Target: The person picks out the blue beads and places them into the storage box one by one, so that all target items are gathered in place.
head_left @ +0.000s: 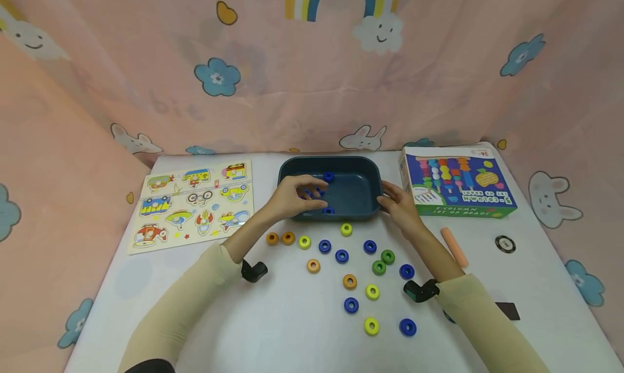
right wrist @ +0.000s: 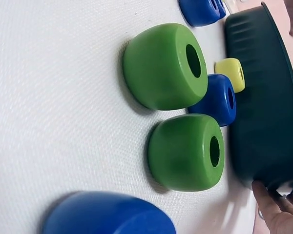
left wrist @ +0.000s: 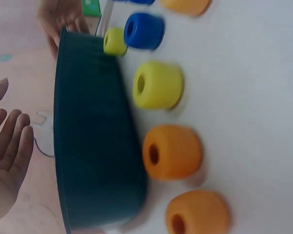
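A dark teal plastic tray [head_left: 353, 188] stands at the back middle of the table, with several blue beads [head_left: 329, 176] in its left part. Over that part hovers my left hand [head_left: 296, 195], thumb and fingers apart; the left wrist view shows no bead in its fingers [left wrist: 12, 141]. My right hand [head_left: 401, 206] holds the tray at its right end, fingers at the rim and thumb [right wrist: 264, 197] against the outer wall. Loose beads lie in front of the tray: orange [head_left: 349, 281], yellow [head_left: 372, 292], blue [head_left: 351, 305] and green [head_left: 378, 267].
A picture board with vehicles [head_left: 195, 205] lies to the left. On the right are a bead-set box [head_left: 458, 181], an orange stick [head_left: 454, 247], a black round disc [head_left: 505, 244] and a dark flat piece [head_left: 508, 311]. A pink patterned curtain [head_left: 273, 102] hangs behind the table.
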Motion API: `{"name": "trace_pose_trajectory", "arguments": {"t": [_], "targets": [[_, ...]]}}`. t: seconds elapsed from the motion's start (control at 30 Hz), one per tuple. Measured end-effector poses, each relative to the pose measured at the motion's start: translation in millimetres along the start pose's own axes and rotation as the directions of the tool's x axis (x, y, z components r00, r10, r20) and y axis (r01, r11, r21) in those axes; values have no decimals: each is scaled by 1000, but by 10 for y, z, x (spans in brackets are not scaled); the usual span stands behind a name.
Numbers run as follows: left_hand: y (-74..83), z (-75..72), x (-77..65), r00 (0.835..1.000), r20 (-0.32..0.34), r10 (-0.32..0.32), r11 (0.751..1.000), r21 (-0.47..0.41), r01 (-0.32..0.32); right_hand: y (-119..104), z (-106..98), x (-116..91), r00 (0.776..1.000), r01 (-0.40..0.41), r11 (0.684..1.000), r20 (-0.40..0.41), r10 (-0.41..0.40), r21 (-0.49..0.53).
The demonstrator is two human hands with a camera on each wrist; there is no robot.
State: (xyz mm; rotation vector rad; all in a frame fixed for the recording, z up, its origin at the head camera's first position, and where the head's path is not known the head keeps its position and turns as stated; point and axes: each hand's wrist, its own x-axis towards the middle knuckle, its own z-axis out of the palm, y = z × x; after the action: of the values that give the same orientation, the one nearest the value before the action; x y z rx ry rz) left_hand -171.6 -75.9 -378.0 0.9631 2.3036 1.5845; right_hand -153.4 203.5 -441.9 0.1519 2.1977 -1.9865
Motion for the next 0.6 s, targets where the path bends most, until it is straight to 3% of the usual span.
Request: {"name": "trace_pose_trajectory", "arguments": {"t": [0.37,0.6], "targets": [[-321,383,-459,995,95,16,1000,15,-18,-21,-8,11,1000,-26,1000,-6,26,-5],[-490,638,-582,980,189,-55,970,243,7,-18,10,-3,1000,-30,1000,-3,29,-7]]}}
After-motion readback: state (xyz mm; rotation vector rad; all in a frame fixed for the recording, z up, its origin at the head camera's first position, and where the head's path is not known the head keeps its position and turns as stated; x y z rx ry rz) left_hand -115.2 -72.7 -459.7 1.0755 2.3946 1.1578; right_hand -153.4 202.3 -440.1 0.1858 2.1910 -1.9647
